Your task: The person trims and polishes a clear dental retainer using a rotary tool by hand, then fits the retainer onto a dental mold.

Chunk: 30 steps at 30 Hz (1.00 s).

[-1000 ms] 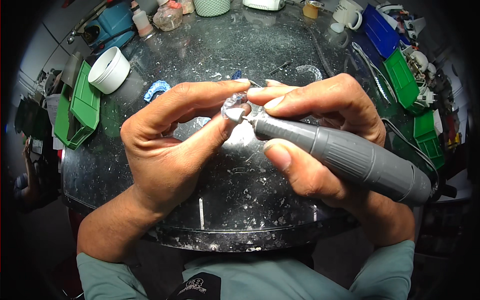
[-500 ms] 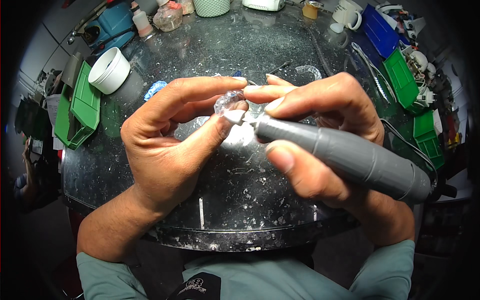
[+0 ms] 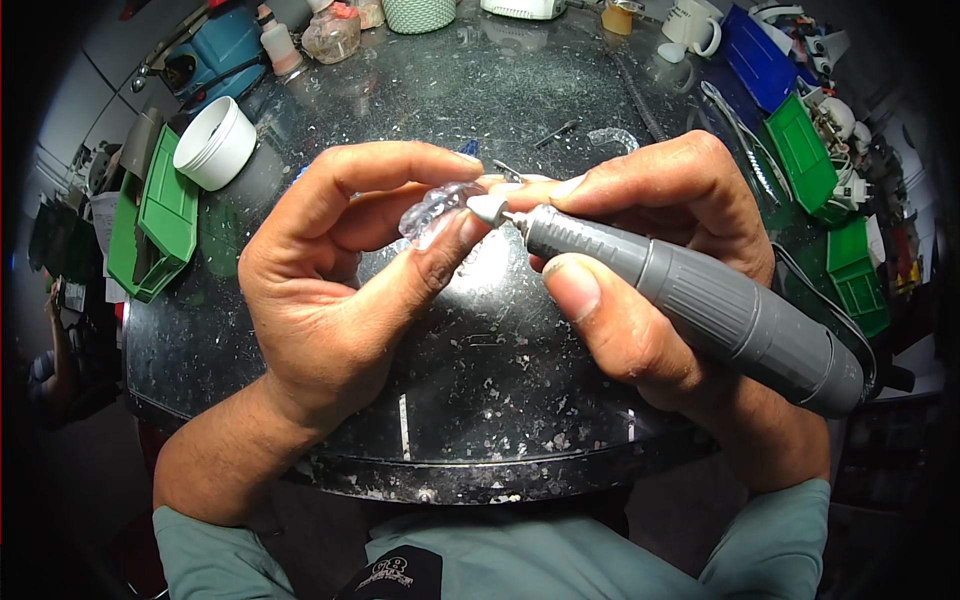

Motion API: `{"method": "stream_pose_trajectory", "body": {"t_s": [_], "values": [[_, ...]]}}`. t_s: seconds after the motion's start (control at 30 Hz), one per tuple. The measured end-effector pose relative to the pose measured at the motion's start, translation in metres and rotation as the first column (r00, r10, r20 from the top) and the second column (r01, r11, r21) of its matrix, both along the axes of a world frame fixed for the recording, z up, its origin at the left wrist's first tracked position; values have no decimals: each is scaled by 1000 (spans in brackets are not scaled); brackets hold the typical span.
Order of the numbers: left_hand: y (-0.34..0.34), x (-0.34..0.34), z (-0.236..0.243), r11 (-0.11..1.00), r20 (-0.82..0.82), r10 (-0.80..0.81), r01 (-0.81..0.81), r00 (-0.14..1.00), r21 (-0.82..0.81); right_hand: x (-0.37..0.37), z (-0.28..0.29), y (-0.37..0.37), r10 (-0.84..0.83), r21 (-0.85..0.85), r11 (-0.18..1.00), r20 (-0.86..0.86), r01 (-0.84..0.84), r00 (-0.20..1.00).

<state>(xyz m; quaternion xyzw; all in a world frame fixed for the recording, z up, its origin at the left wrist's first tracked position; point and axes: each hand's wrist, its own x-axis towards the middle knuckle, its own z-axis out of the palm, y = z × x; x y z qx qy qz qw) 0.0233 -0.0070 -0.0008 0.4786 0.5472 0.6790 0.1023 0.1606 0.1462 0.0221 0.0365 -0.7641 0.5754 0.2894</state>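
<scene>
Between the thumb and fingers of my left hand (image 3: 335,245) is a clear dental aligner (image 3: 432,212), its tooth-shaped bumps catching the light. My right hand (image 3: 655,250) grips a grey rotary handpiece (image 3: 700,305) near its nose, pen-fashion, with the body slanting down to the right. A pale cone-shaped polishing tip (image 3: 487,208) on its shank sits right at the aligner's edge, close to my left thumb. Whether the tip touches the plastic I cannot tell. The fingertips of both hands come together behind the tip.
On the dusty black table (image 3: 480,400) lie another clear aligner (image 3: 612,138) and a small dark bur (image 3: 556,133). A white tub (image 3: 215,145) stands by a green bin (image 3: 165,225) at left. Green bins (image 3: 800,155), a blue bin (image 3: 762,60) and tweezers (image 3: 735,130) are at right; a mug (image 3: 692,28) stands behind.
My left hand has turned the aligner, so more of it shows to the left. The handpiece has rolled slightly and its tip has shifted a little up and right.
</scene>
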Motion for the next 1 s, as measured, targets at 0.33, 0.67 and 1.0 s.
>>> {"method": "stream_pose_trajectory", "body": {"t_s": [0.33, 0.67, 1.0], "values": [[11, 0, -2, 992, 162, -114, 105, 980, 64, 3, 5, 0, -74, 0, 997, 4, 74, 997], [2, -9, 4, 857, 562, -476, 500, 676, 124, 2, 4, 4, 18, 15, 1000, 13, -18, 1000], [-3, -8, 11, 882, 511, -308, 443, 802, -164, 2, -1, 4, 69, 157, 985, 12, -70, 998]]}}
